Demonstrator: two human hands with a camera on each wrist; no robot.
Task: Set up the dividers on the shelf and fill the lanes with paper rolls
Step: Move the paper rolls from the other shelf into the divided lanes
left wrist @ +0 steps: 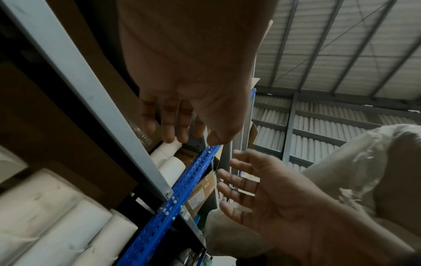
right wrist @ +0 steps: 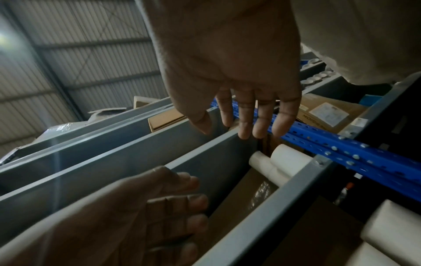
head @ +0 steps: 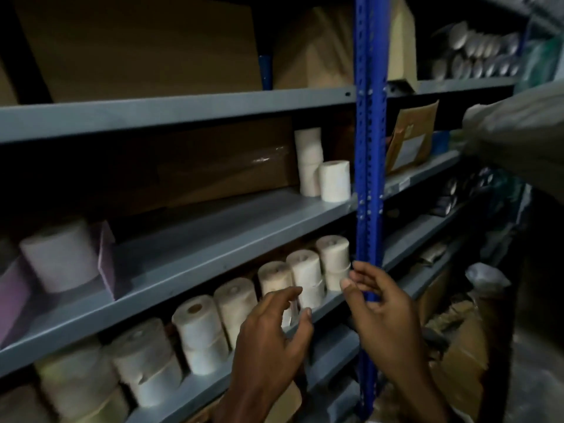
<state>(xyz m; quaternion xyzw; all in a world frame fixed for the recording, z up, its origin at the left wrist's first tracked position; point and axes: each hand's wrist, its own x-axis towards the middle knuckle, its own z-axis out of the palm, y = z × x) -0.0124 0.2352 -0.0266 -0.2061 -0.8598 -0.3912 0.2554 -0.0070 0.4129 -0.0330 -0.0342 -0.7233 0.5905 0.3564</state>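
**Reaching for rolls to carry up to the middle shelf**

The grey shelf (head: 232,227) in the middle is mostly bare: a purple divider (head: 105,257) stands at its left end with one paper roll (head: 59,254) against it, and a few stacked rolls (head: 323,175) stand at the right end beside the blue post (head: 367,148). The shelf below carries a long row of rolls (head: 232,297), stacked two high.

Both hands are in front of that lower row and hold nothing. The left hand (head: 271,340) has its fingers (head: 290,293) loosely spread and slightly bent toward the stacks. The right hand (head: 381,312) is also spread, thumb apart, just in front of the post.

To do this well, I would take a roll from the right end of the row. Curl each hand round the side of a roll rather than pinching its top, since the stacks could topple. Lift straight out, clear of the shelf edge above.
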